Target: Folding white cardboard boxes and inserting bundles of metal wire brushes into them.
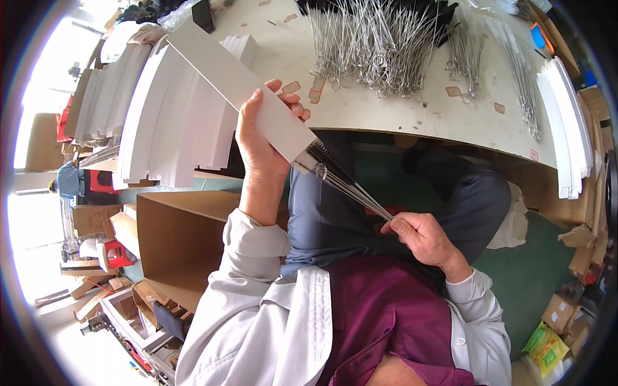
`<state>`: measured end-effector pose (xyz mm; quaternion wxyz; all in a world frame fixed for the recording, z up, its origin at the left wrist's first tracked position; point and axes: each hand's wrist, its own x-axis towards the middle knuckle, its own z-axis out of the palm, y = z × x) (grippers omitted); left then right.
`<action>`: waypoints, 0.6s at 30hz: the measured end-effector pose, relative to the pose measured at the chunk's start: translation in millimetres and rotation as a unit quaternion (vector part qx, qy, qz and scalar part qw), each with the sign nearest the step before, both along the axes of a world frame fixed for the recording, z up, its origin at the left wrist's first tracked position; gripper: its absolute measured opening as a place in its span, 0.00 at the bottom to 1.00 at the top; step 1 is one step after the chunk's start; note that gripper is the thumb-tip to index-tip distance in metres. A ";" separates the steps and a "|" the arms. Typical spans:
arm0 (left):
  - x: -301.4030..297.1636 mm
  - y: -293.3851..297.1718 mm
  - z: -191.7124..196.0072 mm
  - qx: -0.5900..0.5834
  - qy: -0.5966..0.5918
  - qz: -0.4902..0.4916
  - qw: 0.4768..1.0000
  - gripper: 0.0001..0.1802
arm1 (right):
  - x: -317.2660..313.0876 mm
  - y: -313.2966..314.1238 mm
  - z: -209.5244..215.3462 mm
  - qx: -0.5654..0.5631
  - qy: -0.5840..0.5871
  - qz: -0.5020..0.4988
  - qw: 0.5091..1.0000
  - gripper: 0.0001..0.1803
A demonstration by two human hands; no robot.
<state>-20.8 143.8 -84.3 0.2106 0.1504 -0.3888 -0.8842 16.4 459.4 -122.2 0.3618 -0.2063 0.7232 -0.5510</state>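
My left hand (259, 145) is wrapped round a long narrow white box (215, 64), which slants from the upper left down to above my lap. Out of the box's lower end stick several thin wire brushes (351, 186) with black bristles near the opening. How far they reach inside is hidden. The fingers of my right hand (421, 237) are closed on the gathered far ends of their metal stems. A small wire loop (320, 170) shows beside the box's mouth.
On the table (386, 116) lies a large heap of wire brushes (380, 45), with smaller bunches to its right. White boxes (174, 116) stand in rows at the left, and more white boxes (563, 125) at the right edge. An open cardboard carton (187, 238) sits below left.
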 end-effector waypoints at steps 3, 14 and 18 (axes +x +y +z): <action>0.1 5.1 -6.9 -0.001 0.012 -0.007 1.000 0.28 | -2.2 -2.7 1.7 0.005 -0.062 0.020 0.998 0.22; 19.2 77.7 -40.0 0.099 -0.053 -0.124 0.986 0.19 | -31.9 -35.7 8.9 -0.033 -0.228 -0.015 0.973 0.20; 14.4 72.8 -36.6 0.124 -0.046 -0.086 0.987 0.19 | -50.3 -55.1 11.1 -0.030 -0.157 0.022 0.987 0.18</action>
